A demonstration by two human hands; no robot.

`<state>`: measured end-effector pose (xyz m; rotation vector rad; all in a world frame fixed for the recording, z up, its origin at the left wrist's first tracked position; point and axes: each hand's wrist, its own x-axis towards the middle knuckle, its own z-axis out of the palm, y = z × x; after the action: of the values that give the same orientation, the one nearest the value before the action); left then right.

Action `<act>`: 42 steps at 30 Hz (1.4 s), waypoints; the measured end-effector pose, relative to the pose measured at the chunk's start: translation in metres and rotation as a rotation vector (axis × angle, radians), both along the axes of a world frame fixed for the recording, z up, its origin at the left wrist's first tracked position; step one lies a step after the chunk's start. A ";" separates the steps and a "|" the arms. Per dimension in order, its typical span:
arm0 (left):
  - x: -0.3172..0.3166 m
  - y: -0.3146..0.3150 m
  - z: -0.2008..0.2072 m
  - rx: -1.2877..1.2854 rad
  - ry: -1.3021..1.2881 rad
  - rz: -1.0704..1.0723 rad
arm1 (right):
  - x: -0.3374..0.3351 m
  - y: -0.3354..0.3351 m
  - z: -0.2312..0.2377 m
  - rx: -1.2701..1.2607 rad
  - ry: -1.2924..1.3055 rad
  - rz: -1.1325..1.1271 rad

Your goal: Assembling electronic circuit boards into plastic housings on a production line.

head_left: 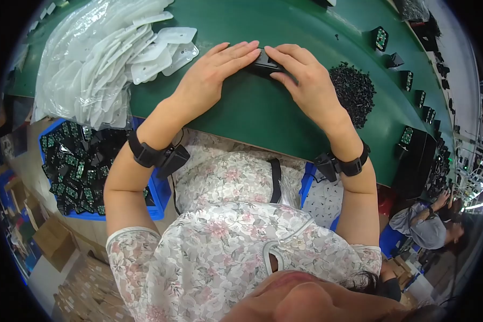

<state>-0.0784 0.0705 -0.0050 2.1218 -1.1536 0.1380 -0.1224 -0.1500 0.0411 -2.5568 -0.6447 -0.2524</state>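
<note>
Both my hands meet at a small black plastic case on the green table. My left hand closes over its left end, the fingers long and pressed together. At the right end, my right hand grips it between thumb and fingers. Much of the case is hidden under the fingers, and whatever is inside it cannot be made out. Just right of my right wrist lies a pile of tiny black parts.
Translucent white plates spill from a clear plastic bag at left. A blue bin below holds many black pieces with green circuit boards. Similar circuit-board units line the right side, beside a black box. A co-worker sits lower right.
</note>
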 end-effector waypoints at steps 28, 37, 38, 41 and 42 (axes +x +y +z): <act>0.003 -0.037 0.029 -0.293 0.689 0.178 | 0.016 -0.018 -0.002 0.696 0.462 -0.110; -0.007 -0.040 0.023 -0.464 0.816 0.202 | 0.005 -0.012 0.004 0.858 0.514 -0.105; -0.009 -0.041 0.022 -0.479 0.823 0.185 | 0.003 -0.013 0.006 0.855 0.497 -0.121; -0.014 -0.051 0.024 -0.605 0.890 0.168 | 0.003 -0.012 0.005 0.886 0.431 -0.123; -0.014 -0.052 0.026 -0.658 0.905 0.135 | 0.004 -0.011 0.003 0.914 0.377 -0.126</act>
<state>-0.0927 0.0181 0.0206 1.3915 -0.3426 -0.3178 -0.1183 -0.1611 0.0442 -1.6873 -0.1494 -0.0679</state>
